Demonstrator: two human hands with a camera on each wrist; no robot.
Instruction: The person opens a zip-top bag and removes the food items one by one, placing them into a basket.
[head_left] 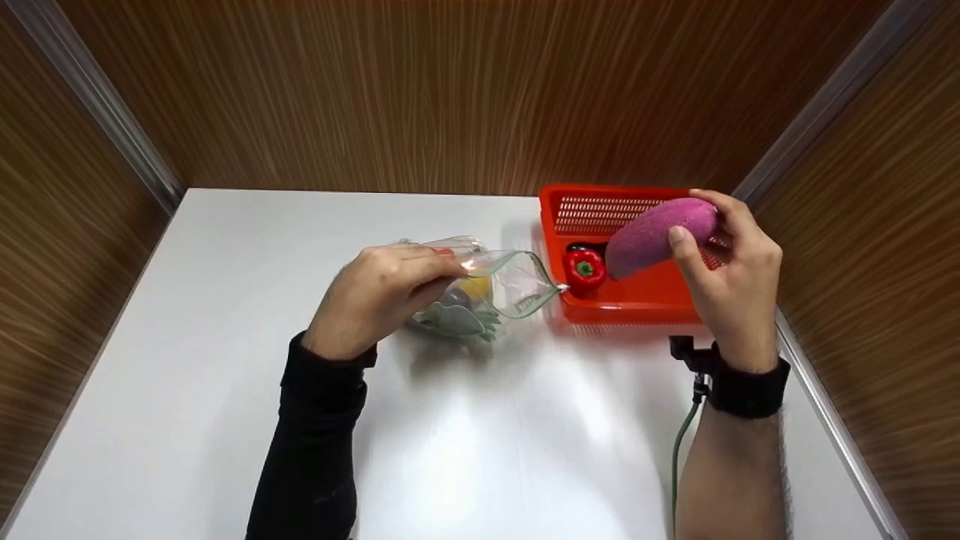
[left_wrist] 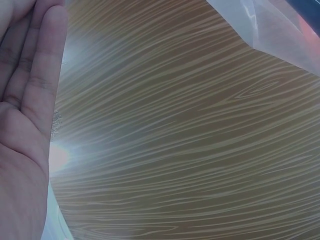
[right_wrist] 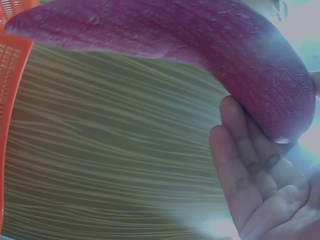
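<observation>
Right hand: your right hand (head_left: 731, 281) holds the pink yam (head_left: 660, 234) above the basket (head_left: 622, 300), thumb on its near side, fingers (head_left: 731, 206) curled over its far end. In the right wrist view the fingers (right_wrist: 240, 165) lie against the yam's (right_wrist: 200, 45) thick end.
Yam: lifted clear of the basket floor, tilted, its lower end pointing left and down toward the pepper (head_left: 584, 268).
Left hand: your left hand (head_left: 382, 292) pinches the upper lip of the bag (head_left: 499, 289), fingers curled together on the plastic. The left wrist view shows only your palm (left_wrist: 22, 125) and a corner of bag (left_wrist: 260, 22); the pinch itself is out of sight there.
Bag: clear, lying on the bench (head_left: 225, 300), mouth held apart and facing right toward the basket. Something yellow (head_left: 474, 286) and a grey-green piece (head_left: 454, 319) lie inside.
Basket: red, slotted walls, on the bench's right side against the back wall (head_left: 420, 90), just beside the bag's mouth.
In the way: the basket's left wall stands between the yam and the bag's mouth; the pepper sits just under the yam's lower end.
Around: wood-grain walls on three sides; a green cable (head_left: 681, 442) runs down by your right wrist band (head_left: 750, 390).
</observation>
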